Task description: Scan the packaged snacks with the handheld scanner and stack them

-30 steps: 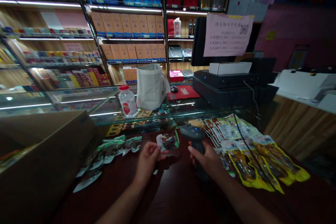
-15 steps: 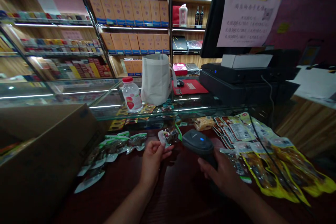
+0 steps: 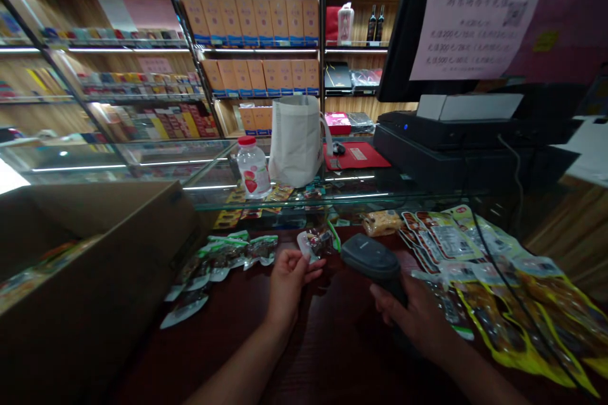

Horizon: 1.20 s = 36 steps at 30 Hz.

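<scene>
Between thumb and fingers, my left hand (image 3: 291, 281) pinches the pale end of a small clear snack packet (image 3: 319, 242) with a green edge. My right hand (image 3: 415, 310) is wrapped round the handle of a dark barcode scanner (image 3: 373, 257), whose head points left toward the packet. To the left lie several similar green-edged snack packets (image 3: 228, 253) in a loose row. On the right, yellow-edged food packs (image 3: 498, 304) overlap, with flat printed pouches (image 3: 446, 234) behind them. A wrapped tan snack (image 3: 381, 223) rests just beyond the scanner.
An open cardboard box (image 3: 142, 234) stands at the left. On the glass counter (image 3: 213, 202) are a red-capped bottle (image 3: 254, 168), a white bag (image 3: 295, 142) and a black register (image 3: 470, 139) under a monitor. A dark cable (image 3: 494, 266) crosses the right-hand packs.
The view has swung slightly left, so everything sits further right. The blue light on the scanner no longer shows. Both hands keep their holds.
</scene>
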### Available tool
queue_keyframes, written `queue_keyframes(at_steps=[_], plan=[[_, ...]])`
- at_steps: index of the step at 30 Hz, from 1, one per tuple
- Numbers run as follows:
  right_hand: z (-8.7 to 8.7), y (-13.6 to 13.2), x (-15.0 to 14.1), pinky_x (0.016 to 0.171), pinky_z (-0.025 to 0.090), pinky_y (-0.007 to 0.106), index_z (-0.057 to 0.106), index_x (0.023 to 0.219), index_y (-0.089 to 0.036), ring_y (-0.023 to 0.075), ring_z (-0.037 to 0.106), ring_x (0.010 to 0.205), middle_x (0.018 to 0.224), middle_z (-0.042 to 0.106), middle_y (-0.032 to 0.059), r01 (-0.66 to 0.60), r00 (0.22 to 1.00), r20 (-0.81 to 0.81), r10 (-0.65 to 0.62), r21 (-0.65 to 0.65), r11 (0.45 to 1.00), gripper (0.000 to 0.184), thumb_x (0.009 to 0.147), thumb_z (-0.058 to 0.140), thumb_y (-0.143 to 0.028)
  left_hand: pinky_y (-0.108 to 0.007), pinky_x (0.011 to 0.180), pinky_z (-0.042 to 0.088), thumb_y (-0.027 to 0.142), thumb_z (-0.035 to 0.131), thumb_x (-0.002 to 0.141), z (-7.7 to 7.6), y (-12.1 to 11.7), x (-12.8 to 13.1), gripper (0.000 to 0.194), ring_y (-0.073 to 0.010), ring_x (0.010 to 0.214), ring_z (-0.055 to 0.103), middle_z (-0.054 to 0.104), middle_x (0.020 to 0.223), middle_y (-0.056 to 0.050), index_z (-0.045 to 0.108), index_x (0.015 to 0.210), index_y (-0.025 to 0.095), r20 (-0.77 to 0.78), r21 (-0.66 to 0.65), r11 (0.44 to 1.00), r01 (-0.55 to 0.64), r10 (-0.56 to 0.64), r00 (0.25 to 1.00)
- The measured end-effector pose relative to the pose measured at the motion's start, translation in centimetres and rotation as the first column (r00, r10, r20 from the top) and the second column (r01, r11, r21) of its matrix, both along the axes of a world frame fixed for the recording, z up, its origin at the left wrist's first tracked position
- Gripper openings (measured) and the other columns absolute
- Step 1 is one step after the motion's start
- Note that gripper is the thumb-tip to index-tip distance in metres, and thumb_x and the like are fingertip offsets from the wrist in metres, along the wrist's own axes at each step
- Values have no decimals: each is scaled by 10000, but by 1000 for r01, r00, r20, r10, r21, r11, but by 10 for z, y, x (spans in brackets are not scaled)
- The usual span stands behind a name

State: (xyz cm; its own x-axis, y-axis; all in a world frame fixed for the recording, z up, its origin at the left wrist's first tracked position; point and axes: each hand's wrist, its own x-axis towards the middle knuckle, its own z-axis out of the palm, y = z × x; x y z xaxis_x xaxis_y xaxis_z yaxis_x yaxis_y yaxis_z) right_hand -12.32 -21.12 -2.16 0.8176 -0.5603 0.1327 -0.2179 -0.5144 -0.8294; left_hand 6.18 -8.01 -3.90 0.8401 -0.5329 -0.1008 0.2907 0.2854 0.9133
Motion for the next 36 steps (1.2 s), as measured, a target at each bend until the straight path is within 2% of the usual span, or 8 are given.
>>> queue_keyframes(at_steps=[4, 8, 14, 19, 24, 31, 34, 36], plan=[[-5, -1, -1, 590, 440, 315, 563, 819, -192, 179, 590, 533, 594, 613, 22, 57, 998, 37, -59, 48, 997, 486, 839, 517, -675, -282, 704, 586, 296, 764, 740, 4, 4, -6, 425, -262, 870, 721, 667, 819, -29, 401, 914, 161, -51, -55, 997, -59, 57, 997], [0, -1, -1, 549, 447, 290, 584, 910, -161, 152, 569, 526, 657, 609, 20, 75, 989, 117, -89, 120, 990, 493, 847, 529, -647, -243, 721, 585, 84, 532, 915, 22, 14, -8, 142, -237, 911, 717, 668, 913, -76, 404, 906, 143, -193, -102, 974, -201, 179, 965], [9, -10, 1, 470, 423, 246, 573, 1012, -129, 126, 534, 501, 662, 568, 5, 87, 964, 215, -156, 297, 951, 537, 834, 559, -636, -218, 743, 600, -24, 419, 936, 48, 47, 8, 165, -195, 869, 723, 677, 892, -121, 445, 826, 97, -264, -131, 913, -387, 344, 901], [8, -21, 2, 472, 436, 238, 569, 961, -137, 121, 533, 506, 647, 565, 6, 57, 948, 284, -146, 301, 952, 503, 845, 573, -626, -214, 698, 610, -73, 374, 916, 42, 76, 27, 179, -180, 793, 724, 672, 861, -133, 466, 865, 71, -294, -42, 889, -456, 426, 856], [7, -25, 2, 464, 428, 231, 561, 883, -142, 113, 531, 489, 632, 574, 12, 36, 937, 320, -141, 313, 949, 456, 850, 600, -596, -201, 665, 607, -53, 386, 914, 39, 85, 32, 161, -161, 753, 714, 662, 891, -140, 504, 967, 41, -349, 1, 894, -447, 419, 838], [13, -41, 0, 417, 415, 218, 559, 972, -153, 107, 510, 464, 641, 564, -6, -49, 896, 403, -187, 507, 860, 545, 767, 652, -649, -199, 618, 604, 21, 384, 947, 58, 96, -1, 179, -153, 750, 702, 646, 955, -161, 521, 1061, 15, -414, 43, 919, -392, 373, 830], [22, -51, -6, 422, 411, 211, 563, 1000, -151, 100, 502, 469, 645, 565, -10, -93, 873, 442, -205, 564, 820, 552, 754, 673, -632, -226, 627, 603, 14, 428, 921, 52, 92, -26, 132, -148, 743, 698, 643, 943, -111, 529, 977, 78, -328, 87, 873, -481, 481, 813], [28, -58, -10, 422, 398, 211, 562, 1012, -150, 101, 495, 472, 645, 564, -9, -115, 856, 469, -218, 584, 804, 536, 761, 674, -610, -268, 683, 602, 9, 486, 883, 42, 79, -43, 161, -163, 791, 700, 652, 996, -98, 560, 991, 103, -246, 112, 911, -396, 412, 878]])
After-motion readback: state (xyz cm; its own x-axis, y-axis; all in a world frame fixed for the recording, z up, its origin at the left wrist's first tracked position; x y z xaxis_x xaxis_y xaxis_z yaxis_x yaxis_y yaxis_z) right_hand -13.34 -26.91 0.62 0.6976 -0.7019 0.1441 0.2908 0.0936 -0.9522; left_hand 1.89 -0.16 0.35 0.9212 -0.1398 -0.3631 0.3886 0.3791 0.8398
